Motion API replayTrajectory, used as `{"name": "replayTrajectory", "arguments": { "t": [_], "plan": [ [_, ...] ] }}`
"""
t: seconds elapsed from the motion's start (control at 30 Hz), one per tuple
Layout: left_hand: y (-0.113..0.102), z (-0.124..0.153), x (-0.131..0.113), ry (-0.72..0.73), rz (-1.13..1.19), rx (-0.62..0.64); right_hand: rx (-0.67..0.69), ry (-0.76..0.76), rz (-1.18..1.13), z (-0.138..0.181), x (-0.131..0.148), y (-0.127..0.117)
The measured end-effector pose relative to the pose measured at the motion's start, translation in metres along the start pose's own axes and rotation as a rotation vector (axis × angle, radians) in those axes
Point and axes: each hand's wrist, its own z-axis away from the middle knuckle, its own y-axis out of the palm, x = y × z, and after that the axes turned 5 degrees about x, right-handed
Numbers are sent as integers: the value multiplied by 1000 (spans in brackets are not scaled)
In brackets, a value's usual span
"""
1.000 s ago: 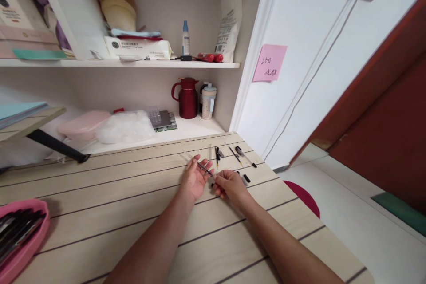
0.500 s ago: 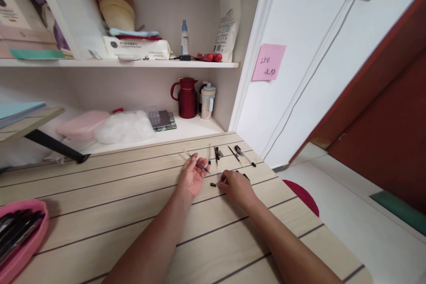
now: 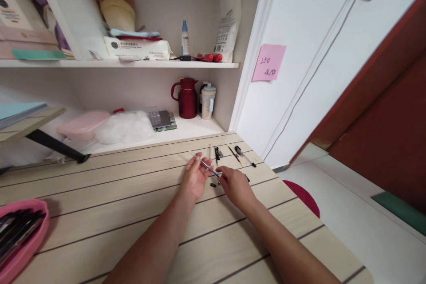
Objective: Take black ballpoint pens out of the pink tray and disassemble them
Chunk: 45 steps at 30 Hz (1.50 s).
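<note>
We have both hands over the striped tabletop [image 3: 109,191], on a slim pen piece [image 3: 207,166] that slants between them, pale at its far end and dark toward the near one. Left hand [image 3: 195,181]: palm up, fingers half curled, thumb and fingers pinching the shaft. Right hand [image 3: 234,184]: palm down, fingers bent in at the near end of the shaft; its own knuckles cover the contact, so we can't tell whether it grips or just touches. Progress, as we judge it: part-way, with pen parts lying separate rather than as whole pens. Loose beyond the hands we get a clear tube [image 3: 210,151], a dark refill [image 3: 216,155] with a yellowish tip, a black cap [image 3: 218,152] just beside it, a second refill [image 3: 234,154], and a clear barrel [image 3: 247,158] with black at both ends. A small black plug [image 3: 213,185] lies between the hands, near the right fingertips, and a dark bit [image 3: 246,177] pokes out past the right hand. None of these is joined to the held piece. Far left, well apart, a pink case [image 3: 47,218] holds a bunch of dark pens [image 3: 18,226], untouched by either hand.
</note>
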Motion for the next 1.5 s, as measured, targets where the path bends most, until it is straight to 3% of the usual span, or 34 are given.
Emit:
{"name": "replayTrajectory", "arguments": {
  "t": [0.17,0.3,0.4,0.57,0.7,0.83,1.07,1.5],
  "plan": [
    [-11,-11,-21,134,92,-85,-1,-6,311,2,-8,-18],
    [-12,-14,-27,199,156,-130,-102,58,258,-1,-17,-31],
    [-6,-10,-22,158,138,-138,-172,108,-47,-4,-18,-30],
    [7,1,-3,-31,45,-97,-213,70,-927,-8,-5,-14],
    [13,7,6,-70,32,-75,-281,39,-1124,-6,1,-12],
    [15,8,6,-64,44,-88,-356,16,-1155,-4,1,-13],
    [15,8,7,-79,71,-101,-364,-10,-1122,-5,1,-7],
    [17,8,7,-82,112,-128,-474,-40,-771,-4,-4,-4]
  ]
}}
